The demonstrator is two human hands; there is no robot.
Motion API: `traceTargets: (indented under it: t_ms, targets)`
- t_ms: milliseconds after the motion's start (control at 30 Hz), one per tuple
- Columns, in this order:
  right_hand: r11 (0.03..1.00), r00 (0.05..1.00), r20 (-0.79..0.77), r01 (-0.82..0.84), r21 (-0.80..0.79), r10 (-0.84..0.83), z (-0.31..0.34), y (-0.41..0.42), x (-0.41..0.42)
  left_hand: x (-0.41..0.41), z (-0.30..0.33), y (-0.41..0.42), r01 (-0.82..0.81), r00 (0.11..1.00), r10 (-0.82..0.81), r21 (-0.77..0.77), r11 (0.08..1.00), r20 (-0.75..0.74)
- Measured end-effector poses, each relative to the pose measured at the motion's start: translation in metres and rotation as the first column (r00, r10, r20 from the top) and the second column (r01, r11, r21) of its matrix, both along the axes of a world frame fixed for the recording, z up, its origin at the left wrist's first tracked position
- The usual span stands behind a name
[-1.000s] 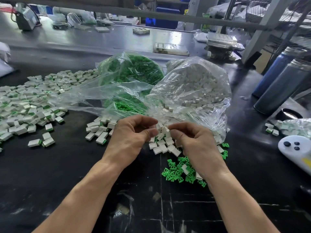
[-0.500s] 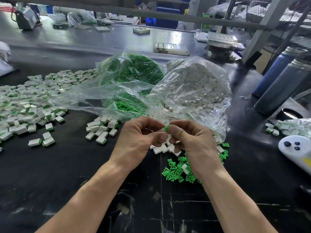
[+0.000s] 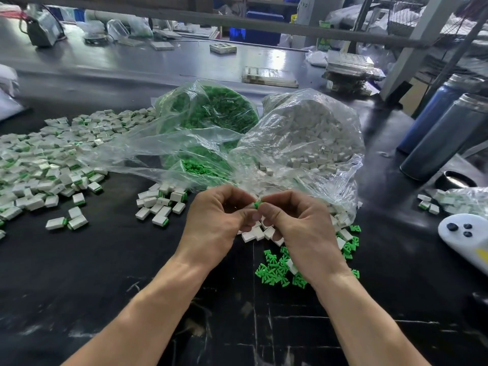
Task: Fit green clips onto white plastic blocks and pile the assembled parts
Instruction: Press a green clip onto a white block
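Note:
My left hand (image 3: 216, 220) and my right hand (image 3: 295, 228) meet fingertip to fingertip above the black table. Between them sits a green clip (image 3: 256, 204), pinched by my right thumb and forefinger. My left fingers curl round a white block that is mostly hidden. Loose white blocks (image 3: 254, 233) lie just beneath the hands, and loose green clips (image 3: 274, 270) are scattered under my right wrist. A small group of assembled parts (image 3: 161, 204) lies left of my left hand. A large pile of assembled parts (image 3: 45, 159) covers the left of the table.
A clear bag of green clips (image 3: 208, 112) and a clear bag of white blocks (image 3: 311, 138) stand behind the hands. Two tall metal bottles (image 3: 443, 136) and a white controller (image 3: 464, 239) are on the right. Flat trays (image 3: 269, 76) lie further back.
My hands have lifted off the loose blocks and come together. A green clip now shows between the fingertips, where none was visible a second ago.

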State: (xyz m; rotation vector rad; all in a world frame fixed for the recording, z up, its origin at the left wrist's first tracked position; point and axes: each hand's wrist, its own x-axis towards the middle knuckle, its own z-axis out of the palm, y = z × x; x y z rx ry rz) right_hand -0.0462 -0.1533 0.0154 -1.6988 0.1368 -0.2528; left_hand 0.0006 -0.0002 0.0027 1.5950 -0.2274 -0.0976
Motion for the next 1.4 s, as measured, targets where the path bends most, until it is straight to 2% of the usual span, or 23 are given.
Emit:
traceTargets:
  t_ms: [133,300,467,700,900,1000,1167,1300,1400]
  targets:
    - [0.999,1.000,-0.022,0.001,0.038,0.000,0.000,-0.002,0.000,0.000,0.001,0.000,-0.008,1.000,0.008,0.015,1.000,0.013]
    - [1.000,1.000,-0.007,-0.001,-0.004,0.001,0.001,-0.001,-0.001,-0.001,0.002,0.000,-0.022,1.000,0.022,0.005,1.000,0.004]
    - [0.998,0.998,-0.062,0.013,0.057,-0.010,0.001,-0.001,-0.001,-0.003,0.001,-0.001,0.000,1.000,0.000,-0.006,1.000,0.021]
    - [0.997,0.996,-0.093,-0.013,-0.082,0.005,0.000,-0.001,-0.001,-0.003,0.001,0.000,0.021,1.000,-0.022,0.020,1.000,0.022]
    - [0.994,0.994,-0.107,-0.034,-0.103,0.023,0.000,-0.003,-0.001,-0.003,0.002,-0.001,0.051,0.998,-0.053,0.064,0.997,0.038]
    - [0.999,0.996,-0.088,0.002,-0.052,-0.007,-0.003,0.001,-0.001,-0.002,0.001,0.000,0.032,0.999,-0.033,0.021,0.999,0.033]
    - [0.985,1.000,-0.021,0.021,0.173,-0.018,0.000,0.006,-0.002,0.000,0.002,-0.003,0.001,1.000,0.001,-0.101,0.995,0.024]
    - [0.963,0.997,-0.080,0.031,0.268,-0.009,0.000,0.008,0.001,0.001,0.001,-0.005,-0.010,0.992,0.013,-0.023,1.000,0.124]
    - [0.971,0.991,-0.124,-0.027,0.236,0.058,-0.004,0.014,0.001,0.000,0.000,-0.005,-0.018,0.990,0.014,0.029,0.999,0.137]
